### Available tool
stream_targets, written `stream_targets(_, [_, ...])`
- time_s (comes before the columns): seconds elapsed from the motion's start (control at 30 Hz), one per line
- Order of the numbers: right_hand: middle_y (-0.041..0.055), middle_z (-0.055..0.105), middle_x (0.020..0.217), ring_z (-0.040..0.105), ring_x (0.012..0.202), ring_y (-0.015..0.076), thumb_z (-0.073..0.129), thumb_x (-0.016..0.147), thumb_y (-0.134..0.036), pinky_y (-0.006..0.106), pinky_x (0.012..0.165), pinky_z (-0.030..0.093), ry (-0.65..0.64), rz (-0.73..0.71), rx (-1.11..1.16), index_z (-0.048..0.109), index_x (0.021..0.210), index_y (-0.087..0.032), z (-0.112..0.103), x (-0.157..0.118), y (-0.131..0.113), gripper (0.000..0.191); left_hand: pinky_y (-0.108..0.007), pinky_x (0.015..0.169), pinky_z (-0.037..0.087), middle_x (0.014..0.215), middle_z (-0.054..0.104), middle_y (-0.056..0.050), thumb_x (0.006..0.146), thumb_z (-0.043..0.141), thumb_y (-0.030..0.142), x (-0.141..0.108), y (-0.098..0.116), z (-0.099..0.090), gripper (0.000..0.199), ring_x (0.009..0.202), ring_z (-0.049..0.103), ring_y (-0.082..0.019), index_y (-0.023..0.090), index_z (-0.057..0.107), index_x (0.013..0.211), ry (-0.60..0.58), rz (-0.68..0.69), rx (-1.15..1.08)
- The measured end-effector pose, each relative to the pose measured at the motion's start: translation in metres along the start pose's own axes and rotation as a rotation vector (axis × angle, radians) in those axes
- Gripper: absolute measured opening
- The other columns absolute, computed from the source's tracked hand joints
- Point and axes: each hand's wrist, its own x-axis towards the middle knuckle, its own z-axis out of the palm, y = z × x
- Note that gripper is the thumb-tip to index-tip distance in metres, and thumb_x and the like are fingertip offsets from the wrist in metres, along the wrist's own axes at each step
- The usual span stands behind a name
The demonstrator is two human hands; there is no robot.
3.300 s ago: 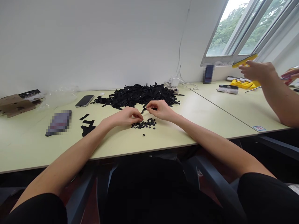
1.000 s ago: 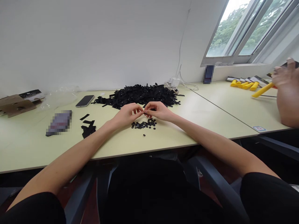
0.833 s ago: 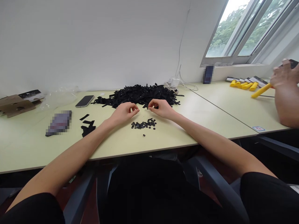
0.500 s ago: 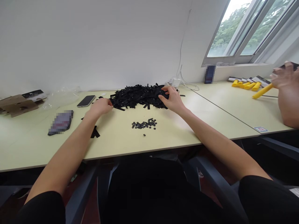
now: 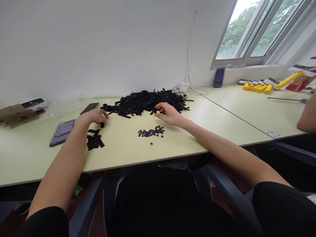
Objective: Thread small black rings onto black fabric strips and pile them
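Note:
My left hand (image 5: 95, 116) is over the left side of the table, fingers curled down with a short black strip (image 5: 102, 125) at their tips. Just in front of it lies a small heap of black strips (image 5: 95, 141). My right hand (image 5: 169, 114) hovers at the front edge of a large pile of black strips (image 5: 138, 102), thumb and fingers apart, nothing seen between them. Small black rings (image 5: 150, 132) lie scattered between the hands, with one small black piece (image 5: 151, 143) apart, closer to the table's front edge.
Left of my arm are two phones, one dark (image 5: 89, 108) and one blurred (image 5: 61, 132), a clear plastic bag (image 5: 64, 105) and cardboard (image 5: 19, 115). White cables (image 5: 197, 90) run behind the pile. On the right, yellow-handled tools (image 5: 256, 88) lie near a co-worker's arm (image 5: 307, 115).
My left hand has moved left and nearer, from the pile's edge toward the small heap. My right hand has come off the pile, nearer and leftward. The co-worker's hand has moved back.

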Motion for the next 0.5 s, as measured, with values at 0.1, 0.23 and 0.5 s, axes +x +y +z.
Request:
stream_targets(0.1, [0.0137, 0.070, 0.118, 0.067, 0.103, 0.0250, 0.063, 0.094, -0.036, 0.040, 0.085, 0.053, -0.018, -0.044, 0.050, 0.067, 0.112, -0.018, 0.001, 0.000, -0.002, 0.026, -0.035, 0.083, 0.056, 0.109, 0.078, -0.007, 0.068, 0.083, 0.034, -0.002, 0.050, 0.024, 0.038, 0.091, 0.070, -0.026, 0.021, 0.076, 0.103, -0.127, 0.022, -0.168])
stream_targets(0.23, [0.0069, 0.074, 0.093, 0.067, 0.087, 0.0204, 0.067, 0.093, -0.048, 0.034, 0.076, 0.051, -0.103, -0.065, 0.164, 0.070, 0.102, -0.018, 0.006, -0.002, -0.012, 0.031, -0.038, 0.088, 0.056, 0.123, 0.072, -0.011, 0.075, 0.080, 0.043, -0.013, 0.130, 0.066, 0.044, 0.100, 0.071, -0.025, 0.020, 0.071, 0.111, -0.005, 0.196, -0.568])
stream_targets(0.5, [0.0032, 0.072, 0.079, 0.061, 0.070, 0.0149, 0.070, 0.090, -0.054, 0.028, 0.063, 0.044, -0.182, -0.042, 0.230, 0.071, 0.086, -0.018, 0.011, -0.007, -0.022, 0.036, -0.035, 0.087, 0.055, 0.114, 0.073, -0.009, 0.083, 0.079, 0.042, -0.030, 0.172, 0.106, 0.034, 0.101, 0.069, -0.023, 0.019, 0.071, 0.106, 0.146, 0.274, -0.825])
